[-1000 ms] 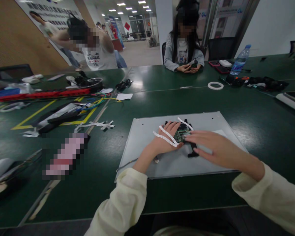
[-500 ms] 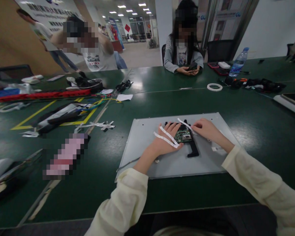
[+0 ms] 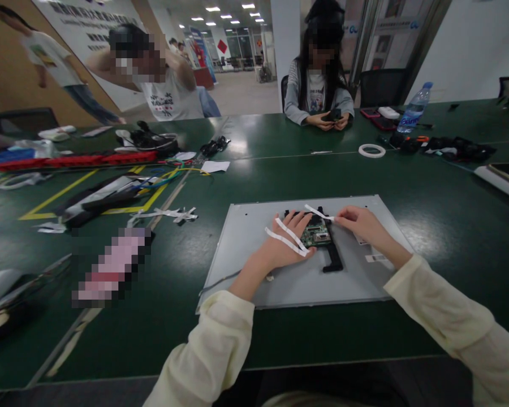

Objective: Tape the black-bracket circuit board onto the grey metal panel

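Observation:
My left hand (image 3: pixel 282 246) lies with its fingers spread over the left part of a green circuit board (image 3: pixel 318 235). Two white tape strips (image 3: pixel 289 233) stick to the back of that hand. The board is set in a black bracket (image 3: pixel 333 255) on a grey panel (image 3: pixel 237 237). Between the fingertips of my right hand (image 3: pixel 358 220) is one end of another white strip of tape (image 3: pixel 318 212), whose far end slants up and left over the bracket's upper edge. My left hand hides part of the board and bracket.
Phones, cables and a bag-like black item (image 3: pixel 102 198) lie on the left of the green table (image 3: pixel 173 328). A tape roll (image 3: pixel 371 150) and a water bottle (image 3: pixel 414 107) stand farther right. Two people sit across; another person is at the far left.
My right hand has shifted slightly right with the tape end, and the strip now bends more level near my fingers. My left hand stays in place. The person at far left has moved left.

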Available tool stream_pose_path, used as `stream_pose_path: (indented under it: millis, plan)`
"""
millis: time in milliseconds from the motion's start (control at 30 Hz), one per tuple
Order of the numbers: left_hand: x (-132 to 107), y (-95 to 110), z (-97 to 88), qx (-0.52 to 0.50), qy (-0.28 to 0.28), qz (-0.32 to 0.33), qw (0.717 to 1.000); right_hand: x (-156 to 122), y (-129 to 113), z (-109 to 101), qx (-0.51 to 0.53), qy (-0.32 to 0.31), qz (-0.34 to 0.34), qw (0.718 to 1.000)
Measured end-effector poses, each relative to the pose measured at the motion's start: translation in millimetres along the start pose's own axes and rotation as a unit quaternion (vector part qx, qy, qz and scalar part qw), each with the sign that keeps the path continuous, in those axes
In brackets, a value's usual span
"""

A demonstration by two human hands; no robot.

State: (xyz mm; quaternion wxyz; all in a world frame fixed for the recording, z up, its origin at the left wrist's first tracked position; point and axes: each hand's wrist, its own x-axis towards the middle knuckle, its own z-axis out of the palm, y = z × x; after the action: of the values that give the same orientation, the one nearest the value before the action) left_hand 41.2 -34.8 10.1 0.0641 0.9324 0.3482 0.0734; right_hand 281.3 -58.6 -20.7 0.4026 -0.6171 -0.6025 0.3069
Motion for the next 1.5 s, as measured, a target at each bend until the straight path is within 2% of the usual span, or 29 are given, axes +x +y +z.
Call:
stream_pose_path:
  millis: [200, 400, 467, 667, 833, 1067, 1233, 1333, 1500]
  plan:
    - [0.4, -0.8, 1.1, 0.005, 0.005, 0.001, 1.000, -4.7, -15.7, 0.9, 0.161, 0.024, 0.091, 0.983]
    - [0.0, 2.4, -0.1, -0.007, 0.023, 0.003, 1.000, -11.0, -25.5, 1.3, 0.278, 0.021, 0.101, 0.955]
    - [1.2, 3.7, -4.4, -0.018, 0.052, -0.001, 0.998, -12.2, -25.9, 1.9, 0.306, 0.027, 0.088, 0.948]
    - [8.4, -1.0, -24.4, -0.051, 0.207, -0.024, 0.977, -15.0, -28.4, 4.5, 0.388, 0.019, 0.073, 0.918]
    - [13.9, 2.5, -32.0, -0.047, 0.231, 0.011, 0.972, -19.9, -35.3, 4.4, 0.436, -0.016, 0.077, 0.897]
    - [26.2, 7.3, -29.9, -0.056, 0.191, -0.029, 0.979, -22.6, -38.7, 3.0, 0.405, -0.028, 0.082, 0.910]
    - [26.3, -1.2, -34.9, 0.028, 0.178, 0.023, 0.983, -21.9, -37.1, -0.2, 0.425, -0.040, 0.091, 0.900]
    - [28.8, -6.2, -36.0, 0.038, 0.185, 0.025, 0.982, -22.3, -36.1, 0.3, 0.423, -0.046, 0.091, 0.900]
    - [39.3, -8.3, -31.2, -0.030, 0.248, -0.011, 0.968, -21.7, -29.4, 6.3, 0.315, -0.015, 0.074, 0.946]
